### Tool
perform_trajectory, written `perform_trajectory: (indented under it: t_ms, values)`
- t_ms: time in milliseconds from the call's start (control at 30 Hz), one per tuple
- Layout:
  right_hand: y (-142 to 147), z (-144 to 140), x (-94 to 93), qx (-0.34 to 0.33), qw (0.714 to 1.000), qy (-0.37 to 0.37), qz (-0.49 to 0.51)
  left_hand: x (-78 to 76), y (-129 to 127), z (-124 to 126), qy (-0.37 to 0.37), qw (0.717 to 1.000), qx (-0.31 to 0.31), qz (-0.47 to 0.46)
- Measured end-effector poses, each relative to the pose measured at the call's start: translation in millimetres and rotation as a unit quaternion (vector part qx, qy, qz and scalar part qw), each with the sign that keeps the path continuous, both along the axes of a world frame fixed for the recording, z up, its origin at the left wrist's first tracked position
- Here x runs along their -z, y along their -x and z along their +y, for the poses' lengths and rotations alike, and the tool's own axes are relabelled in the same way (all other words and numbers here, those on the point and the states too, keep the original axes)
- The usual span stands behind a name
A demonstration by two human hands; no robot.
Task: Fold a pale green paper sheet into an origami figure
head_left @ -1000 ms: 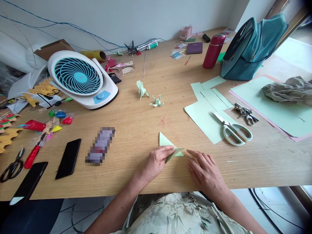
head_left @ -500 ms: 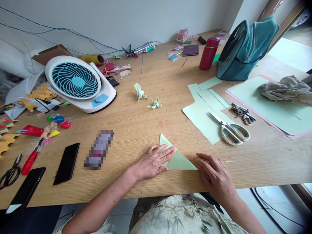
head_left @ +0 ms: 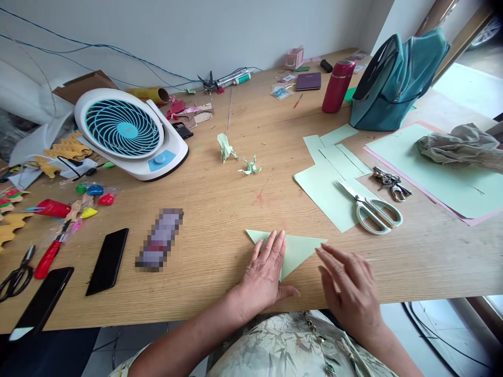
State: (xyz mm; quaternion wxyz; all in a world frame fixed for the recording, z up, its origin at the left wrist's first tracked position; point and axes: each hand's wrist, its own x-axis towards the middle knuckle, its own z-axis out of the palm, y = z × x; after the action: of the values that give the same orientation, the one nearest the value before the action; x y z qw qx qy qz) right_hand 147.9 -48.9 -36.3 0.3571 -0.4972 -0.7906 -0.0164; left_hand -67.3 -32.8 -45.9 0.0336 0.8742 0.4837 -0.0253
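A pale green sheet of paper folded into a triangle (head_left: 301, 251) lies near the table's front edge, its long side away from me and one corner towards me. Across its left half my left hand (head_left: 267, 272) rests flat, fingers stretched out and thumb apart, covering part of the paper. My right hand (head_left: 348, 277) is beside the triangle's right corner, fingers loosely curved and apart, with nothing visible in them. Whether its index fingertip touches that corner I cannot tell. Farther back stand two small folded paper figures, one upright (head_left: 225, 148) and one low and pointed (head_left: 250, 166).
White-handled scissors (head_left: 375, 212) lie on pale green sheets (head_left: 326, 193) at right, beside keys (head_left: 392, 183). Behind them stand a red bottle (head_left: 338, 86) and a teal backpack (head_left: 401, 78). To the left are a fan (head_left: 129, 131), a black phone (head_left: 108, 262) and dark-handled scissors (head_left: 18, 277).
The paper triangle has turned on the table, so its long side now faces away from me. My left hand has shifted right and turned to point forward; my right hand's fingers have spread.
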Motion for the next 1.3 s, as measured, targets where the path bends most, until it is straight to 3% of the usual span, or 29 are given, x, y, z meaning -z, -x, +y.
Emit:
perform_trajectory:
  t_ms: [100,200,400,767,1033,1200,1300]
  values:
    - [20.0,3.7,4.1,-0.068,0.996,0.024,-0.048,4.4,-1.1,-1.9,-0.006,0.999,0.009,-0.03]
    - [32.5,7.8,15.4,-0.091,0.988,0.059,-0.108,6.1,2.7,-1.3,-0.008,0.999,0.008,-0.051]
    - [33.1,5.9,30.9,-0.044,0.979,0.103,-0.168,1.7,5.1,1.1,-0.007,0.999,0.028,-0.044]
    - [22.4,1.1,32.5,0.058,0.972,0.141,-0.178,-0.4,4.8,0.7,-0.02,0.999,0.035,0.009]
    - [19.1,1.5,29.0,0.04,0.974,0.134,-0.179,-3.2,0.8,-0.2,0.005,1.0,0.022,0.002]
    - [21.0,-4.9,25.6,-0.028,0.975,0.128,-0.179,-9.5,-12.6,-8.9,0.021,0.999,-0.046,-0.011]
    - [18.8,-8.5,27.1,-0.041,0.973,0.136,-0.18,-11.1,-12.7,-11.2,0.024,0.999,-0.04,-0.023]
